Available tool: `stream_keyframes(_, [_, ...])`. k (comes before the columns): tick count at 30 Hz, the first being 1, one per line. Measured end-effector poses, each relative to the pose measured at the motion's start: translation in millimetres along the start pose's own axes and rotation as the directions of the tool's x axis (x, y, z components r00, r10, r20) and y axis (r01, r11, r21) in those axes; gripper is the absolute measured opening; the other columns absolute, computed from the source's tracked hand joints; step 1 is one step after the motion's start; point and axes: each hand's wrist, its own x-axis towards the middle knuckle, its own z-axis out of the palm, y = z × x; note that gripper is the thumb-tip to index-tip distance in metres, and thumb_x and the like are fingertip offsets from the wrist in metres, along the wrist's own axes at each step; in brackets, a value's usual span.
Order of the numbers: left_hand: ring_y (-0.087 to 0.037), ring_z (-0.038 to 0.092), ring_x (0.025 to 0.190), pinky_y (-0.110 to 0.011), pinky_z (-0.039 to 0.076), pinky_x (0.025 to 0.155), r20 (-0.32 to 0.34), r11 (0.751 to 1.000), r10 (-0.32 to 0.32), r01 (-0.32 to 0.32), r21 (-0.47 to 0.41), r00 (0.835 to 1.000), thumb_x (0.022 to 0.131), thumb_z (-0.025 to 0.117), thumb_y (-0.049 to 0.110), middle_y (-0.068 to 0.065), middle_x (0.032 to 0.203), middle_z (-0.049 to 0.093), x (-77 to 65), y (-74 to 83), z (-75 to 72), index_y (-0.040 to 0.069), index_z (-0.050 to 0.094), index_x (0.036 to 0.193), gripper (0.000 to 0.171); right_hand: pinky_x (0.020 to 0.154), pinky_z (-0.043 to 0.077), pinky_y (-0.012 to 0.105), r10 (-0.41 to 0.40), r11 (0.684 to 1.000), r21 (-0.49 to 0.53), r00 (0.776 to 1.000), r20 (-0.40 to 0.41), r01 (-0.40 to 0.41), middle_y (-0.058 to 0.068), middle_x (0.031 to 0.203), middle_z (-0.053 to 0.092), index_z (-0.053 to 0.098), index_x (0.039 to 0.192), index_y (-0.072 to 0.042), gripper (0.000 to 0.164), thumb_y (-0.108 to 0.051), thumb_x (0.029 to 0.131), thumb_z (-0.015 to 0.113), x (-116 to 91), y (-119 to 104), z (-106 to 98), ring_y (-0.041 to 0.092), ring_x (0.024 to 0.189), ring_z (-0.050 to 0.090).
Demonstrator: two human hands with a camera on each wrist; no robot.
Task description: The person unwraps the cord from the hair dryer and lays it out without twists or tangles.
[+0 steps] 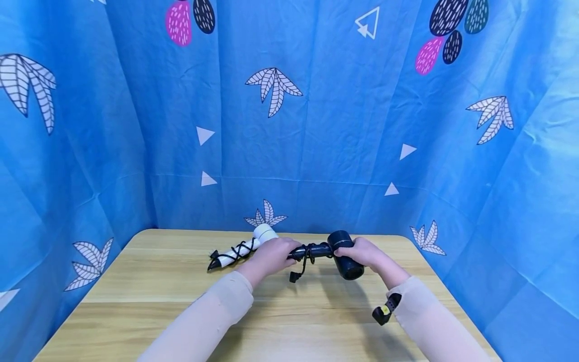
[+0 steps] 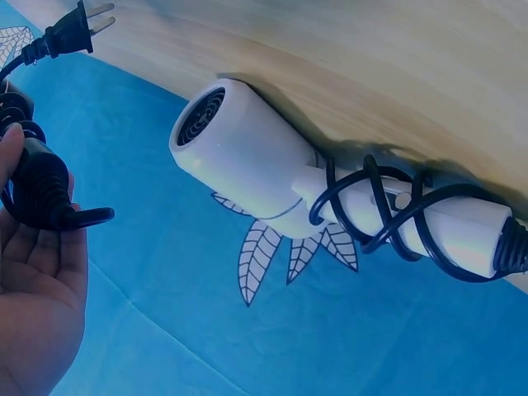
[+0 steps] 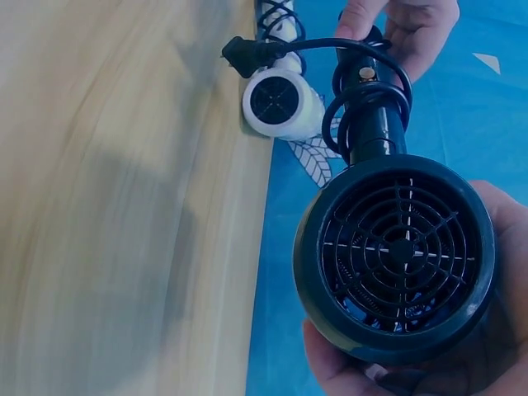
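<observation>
A black hair dryer (image 1: 346,255) is held off the table between both hands. My left hand (image 1: 273,255) grips the end of its handle, around which the black cord is wound. The plug (image 2: 70,31) hangs loose from the cord. My right hand (image 1: 363,253) holds the dryer's round body from the side, and the round grille (image 3: 403,256) shows in the right wrist view. A white hair dryer (image 2: 247,148) lies on the table just left of my left hand, its black cord wrapped crosswise around the handle.
The pale wooden table (image 1: 298,322) spreads beneath the arms. A blue patterned curtain (image 1: 289,146) hangs behind it and along both sides. A black band with a small device (image 1: 384,309) sits at the right wrist.
</observation>
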Motion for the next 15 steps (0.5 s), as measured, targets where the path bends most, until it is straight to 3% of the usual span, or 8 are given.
stream_keyframes(5, [-0.02,0.068,0.103,-0.034,0.055,0.091,-0.004,1.0,0.013,-0.013,0.001,1.0,0.09,0.077,0.026,-0.003,0.119,0.07,-1.2,-0.7,1.0,0.012,0.067,0.127,0.041,0.072,0.057,0.036,0.005,1.0,0.004,1.0,0.001,-0.005,0.017,0.098,0.064,0.054,0.115,0.009,0.063,-0.042,0.083,0.07,-1.8,0.0,0.1,0.023,0.08,0.066])
stream_keyframes(15, [-0.022,0.066,0.113,-0.037,0.052,0.097,-0.015,0.998,-0.021,0.02,-0.063,1.0,0.09,0.077,0.03,-0.003,0.126,0.068,-8.8,-4.4,-6.6,0.013,0.065,0.131,0.046,0.076,0.058,0.039,-0.003,1.0,0.011,1.0,-0.008,0.003,0.017,0.101,0.066,0.056,0.118,0.008,0.065,-0.045,0.082,0.072,-0.8,-4.9,-0.3,0.024,0.084,0.067])
